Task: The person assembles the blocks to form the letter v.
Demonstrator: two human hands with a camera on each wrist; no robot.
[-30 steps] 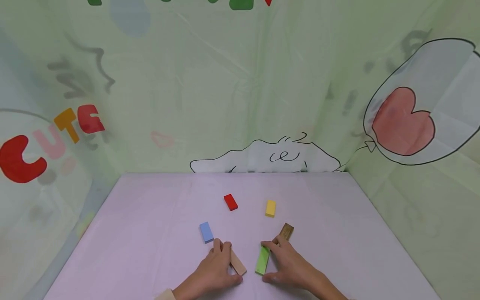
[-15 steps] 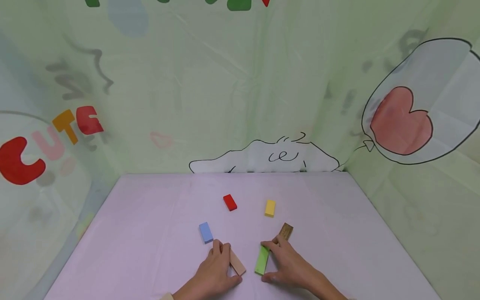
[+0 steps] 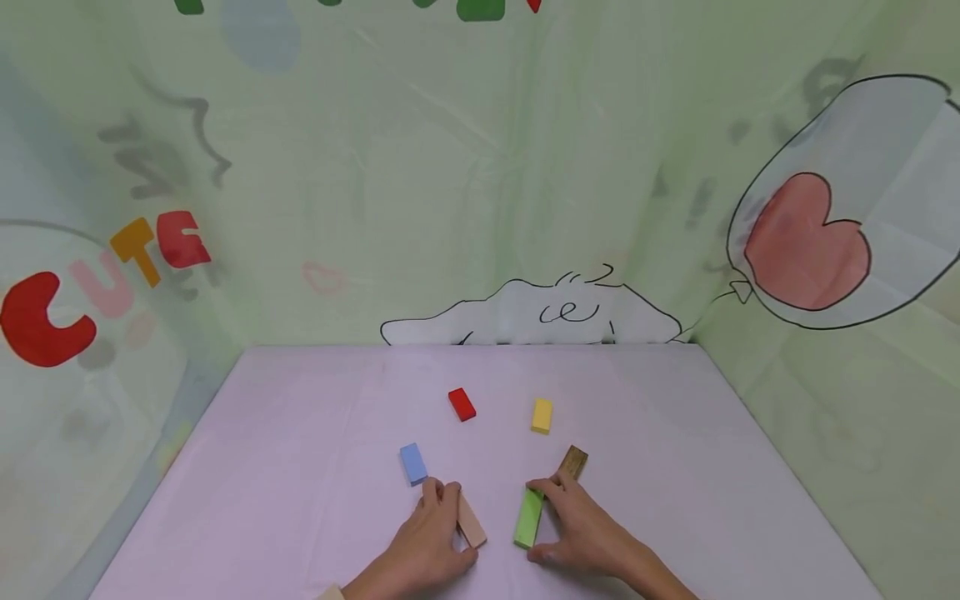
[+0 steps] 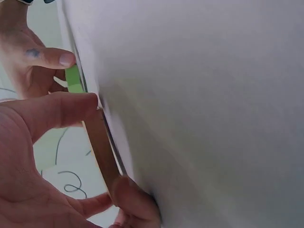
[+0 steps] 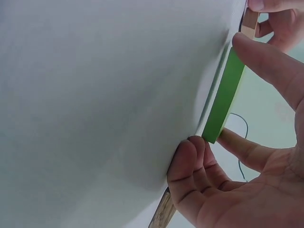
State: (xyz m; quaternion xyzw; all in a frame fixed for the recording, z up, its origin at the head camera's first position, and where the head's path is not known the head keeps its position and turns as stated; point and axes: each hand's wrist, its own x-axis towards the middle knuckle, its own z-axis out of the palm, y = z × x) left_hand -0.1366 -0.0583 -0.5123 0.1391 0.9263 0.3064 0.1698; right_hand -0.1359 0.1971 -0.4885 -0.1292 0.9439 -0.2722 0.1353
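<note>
In the head view my left hand (image 3: 431, 537) holds a plain wooden block (image 3: 471, 520) endwise, thumb at the near end and fingers at the far end. The left wrist view shows the same block (image 4: 102, 149) spanned between thumb and fingertips. My right hand (image 3: 581, 525) pinches a light green block (image 3: 528, 517) in the same way. Up close in the right wrist view, the green block (image 5: 224, 97) lies between the thumb tip and curled fingers. The two blocks slant towards each other at their near ends, with a gap between them.
A blue block (image 3: 413, 464) lies just beyond my left fingers, and a dark brown block (image 3: 575, 460) just beyond my right fingers, partly covered. Farther back lie a red block (image 3: 462, 404) and a yellow block (image 3: 542, 416). The pale table (image 3: 300, 433) meets printed cloth walls.
The wooden block has shifted slightly left with my left hand. The green block has moved slightly right and away with my right hand. The other blocks stay put.
</note>
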